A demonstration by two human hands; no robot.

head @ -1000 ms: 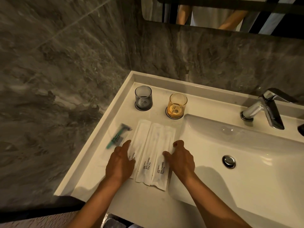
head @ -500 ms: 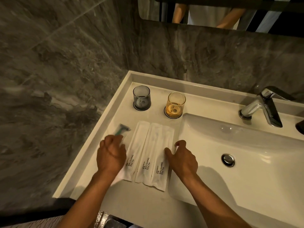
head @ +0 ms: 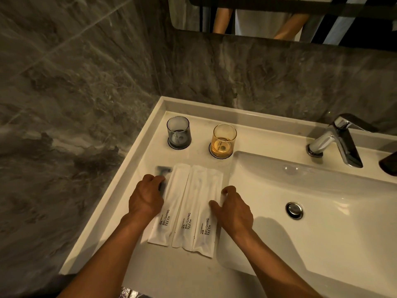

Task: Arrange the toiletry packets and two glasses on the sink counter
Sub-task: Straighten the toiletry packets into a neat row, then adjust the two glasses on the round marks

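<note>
**Both hands on the packets beside the basin**

The left hand (head: 147, 197) lies knuckles-up over the razor packet (head: 163, 172), fingers curled down onto it at the left end of the row; whether the fingers pinch the packet or only press on it cannot be told, as the hand covers most of it. Only the razor's dark head shows beyond the knuckles. The right hand (head: 235, 208) rests on the right edge of the right toothbrush packet (head: 209, 214), thumb laid flat on the wrapper and fingers loosely bent at the packet's side, pressing rather than closing round anything.

Between the hands lie three white packets printed "BRUSHING TEETH", side by side and touching or slightly overlapping: the left toothbrush packet (head: 173, 203) just beside the razor, the middle toothbrush packet (head: 189, 208), and the right one nearest the basin (head: 322, 211). All lie flat on the sink counter (head: 111, 229), their long sides running away from the person.

Behind the row, near the back rim, two glasses stand upright and apart, each on a dark round coaster: a grey glass (head: 179, 132) to the left, an amber glass (head: 224, 140) to the right, close to the basin's corner. A chrome tap (head: 337, 139) stands at the far right.
</note>
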